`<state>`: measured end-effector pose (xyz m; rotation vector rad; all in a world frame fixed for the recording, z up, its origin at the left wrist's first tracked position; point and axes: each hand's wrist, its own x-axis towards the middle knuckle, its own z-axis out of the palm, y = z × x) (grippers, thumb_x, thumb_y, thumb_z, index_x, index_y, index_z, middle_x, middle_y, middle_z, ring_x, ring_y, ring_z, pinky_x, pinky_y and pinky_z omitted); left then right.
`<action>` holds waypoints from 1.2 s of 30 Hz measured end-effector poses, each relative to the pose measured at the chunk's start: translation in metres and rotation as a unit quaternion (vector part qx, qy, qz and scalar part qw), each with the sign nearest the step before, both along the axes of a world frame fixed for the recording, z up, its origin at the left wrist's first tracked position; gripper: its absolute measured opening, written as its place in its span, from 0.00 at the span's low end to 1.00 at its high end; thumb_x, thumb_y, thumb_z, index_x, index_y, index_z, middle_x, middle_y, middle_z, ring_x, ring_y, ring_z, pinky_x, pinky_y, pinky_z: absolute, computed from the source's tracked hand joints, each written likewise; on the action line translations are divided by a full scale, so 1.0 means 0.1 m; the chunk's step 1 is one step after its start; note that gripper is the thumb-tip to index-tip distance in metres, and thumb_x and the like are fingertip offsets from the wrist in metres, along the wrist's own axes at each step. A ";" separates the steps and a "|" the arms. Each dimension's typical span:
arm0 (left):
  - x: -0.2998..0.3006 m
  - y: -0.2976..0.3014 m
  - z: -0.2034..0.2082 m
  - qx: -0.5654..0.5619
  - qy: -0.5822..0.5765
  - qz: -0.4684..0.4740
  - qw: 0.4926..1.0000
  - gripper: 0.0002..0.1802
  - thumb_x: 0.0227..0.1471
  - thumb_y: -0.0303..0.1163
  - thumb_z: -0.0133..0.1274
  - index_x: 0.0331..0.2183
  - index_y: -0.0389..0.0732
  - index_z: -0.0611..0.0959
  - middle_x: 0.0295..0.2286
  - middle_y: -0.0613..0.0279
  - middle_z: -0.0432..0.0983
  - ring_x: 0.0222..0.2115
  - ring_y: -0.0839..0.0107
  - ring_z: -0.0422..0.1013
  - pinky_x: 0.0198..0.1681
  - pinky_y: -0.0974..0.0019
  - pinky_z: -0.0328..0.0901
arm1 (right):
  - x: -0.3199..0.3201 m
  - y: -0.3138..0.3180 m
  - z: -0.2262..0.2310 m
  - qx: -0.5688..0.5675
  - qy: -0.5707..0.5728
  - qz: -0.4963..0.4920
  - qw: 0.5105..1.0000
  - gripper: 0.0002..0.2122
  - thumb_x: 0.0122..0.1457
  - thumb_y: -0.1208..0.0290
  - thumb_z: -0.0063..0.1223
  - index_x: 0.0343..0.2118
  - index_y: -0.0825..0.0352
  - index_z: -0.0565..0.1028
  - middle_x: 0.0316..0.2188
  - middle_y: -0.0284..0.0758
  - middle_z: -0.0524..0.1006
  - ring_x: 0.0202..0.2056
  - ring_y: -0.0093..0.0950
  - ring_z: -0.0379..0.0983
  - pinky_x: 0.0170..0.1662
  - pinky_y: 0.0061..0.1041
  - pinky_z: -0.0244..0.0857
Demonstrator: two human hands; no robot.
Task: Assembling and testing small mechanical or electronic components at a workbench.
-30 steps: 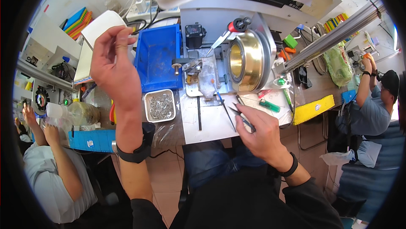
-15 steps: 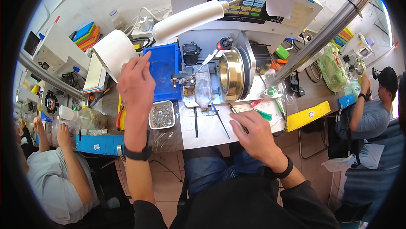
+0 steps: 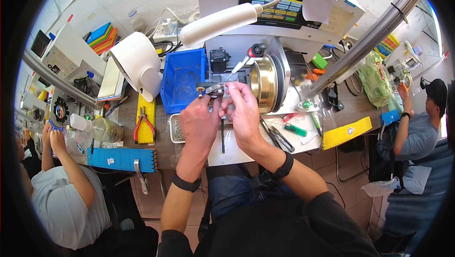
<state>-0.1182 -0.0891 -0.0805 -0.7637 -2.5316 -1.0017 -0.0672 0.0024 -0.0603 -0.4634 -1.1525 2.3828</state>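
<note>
Both my hands meet at a small metal clamp point(image 3: 216, 90) with a brass-coloured knob, in front of the machine point(image 3: 275, 34). My left hand point(image 3: 199, 120) is on its near side, fingers bent and pressed together under the clamp. My right hand point(image 3: 242, 112) comes from the right, its thumb and fingers pinched close beside the clamp. Whatever lies between the fingertips is too small or hidden to make out. Just right of my right hand stands a large brass-coloured wheel point(image 3: 263, 86). A thin black rod point(image 3: 222, 138) lies below the hands on a white sheet point(image 3: 213, 155).
A blue tray point(image 3: 182, 79) lies left of the clamp, beside a white dish point(image 3: 175, 131) partly covered by my left hand. Red-handled pliers point(image 3: 144, 126) rest on a yellow strip. Pliers point(image 3: 278, 136) and a green-handled tool point(image 3: 295, 130) lie right. A white lamp point(image 3: 218, 23) hangs above.
My left hand has come down and right from above the blue tray to the clamp. My right hand has moved up and left from over the tools, uncovering the pliers there.
</note>
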 end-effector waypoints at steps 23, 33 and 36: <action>-0.14 -0.02 0.54 0.172 0.017 -0.052 0.984 0.24 0.43 0.27 0.64 0.46 0.42 0.79 0.26 0.65 0.81 0.32 0.68 0.76 0.41 0.65 0.67 | -0.13 0.06 -0.24 0.105 -0.020 -0.054 0.993 0.05 0.69 0.70 0.43 0.39 0.65 0.68 0.22 0.23 0.63 0.20 0.11 0.54 0.21 0.15 0.49; -0.28 0.12 0.54 0.161 -0.114 -0.149 0.969 0.21 0.45 0.25 0.58 0.45 0.41 0.77 0.28 0.65 0.79 0.37 0.62 0.74 0.47 0.61 0.63 | -0.16 0.05 -0.24 0.115 -0.021 -0.058 0.992 0.05 0.69 0.72 0.42 0.39 0.66 0.69 0.26 0.24 0.68 0.24 0.10 0.57 0.24 0.16 0.51; -0.26 0.14 0.57 0.124 -0.078 -0.155 0.977 0.17 0.46 0.23 0.56 0.42 0.42 0.77 0.29 0.65 0.78 0.39 0.61 0.72 0.49 0.59 0.61 | -0.16 0.03 -0.23 0.109 -0.019 -0.068 0.992 0.05 0.69 0.71 0.42 0.40 0.66 0.68 0.26 0.24 0.67 0.24 0.11 0.58 0.23 0.16 0.52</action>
